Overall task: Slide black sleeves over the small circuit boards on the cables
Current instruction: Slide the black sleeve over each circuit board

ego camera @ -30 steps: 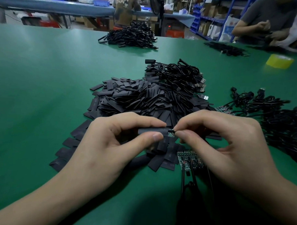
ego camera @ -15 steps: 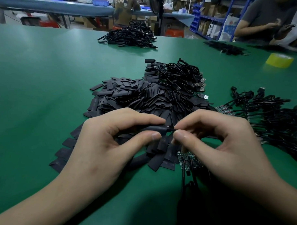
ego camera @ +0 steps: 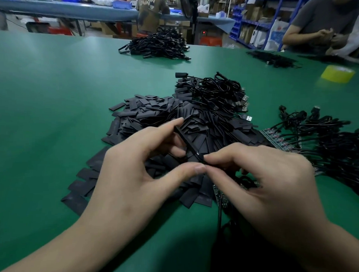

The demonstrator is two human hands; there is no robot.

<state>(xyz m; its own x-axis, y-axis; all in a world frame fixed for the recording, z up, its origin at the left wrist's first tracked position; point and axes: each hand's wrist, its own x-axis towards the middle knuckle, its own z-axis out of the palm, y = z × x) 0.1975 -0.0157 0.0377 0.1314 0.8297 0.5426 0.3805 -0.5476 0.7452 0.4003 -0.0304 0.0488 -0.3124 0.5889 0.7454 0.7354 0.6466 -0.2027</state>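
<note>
Between the two hands: a black sleeve (ego camera: 187, 141) is held at frame centre above the loose sleeve pile (ego camera: 155, 112). Its long axis slants from upper left down to lower right.
Left hand (ego camera: 132, 175): curled round the sleeve, with the index tip at its upper-left end and the thumb near its lower-right end.
Right hand (ego camera: 264, 183): thumb and index are pinched tight at the sleeve's lower-right mouth, touching the left thumb.
Circuit board: not visible here, either hidden inside the sleeve or behind the fingertips.
Next move, as I judge it: any further sliding runs along that slant, sleeve toward the right hand. The right hand is nearer the mouth and the left steers the tube.
Materials: the sleeve is a flat, matt, pliable tube, likely to buckle if squeezed. The bare boards (ego camera: 276, 139) at right are thin, green and rigid, on glossy black cables (ego camera: 327, 141).
Surface: smooth green mat (ego camera: 53, 111).
</note>
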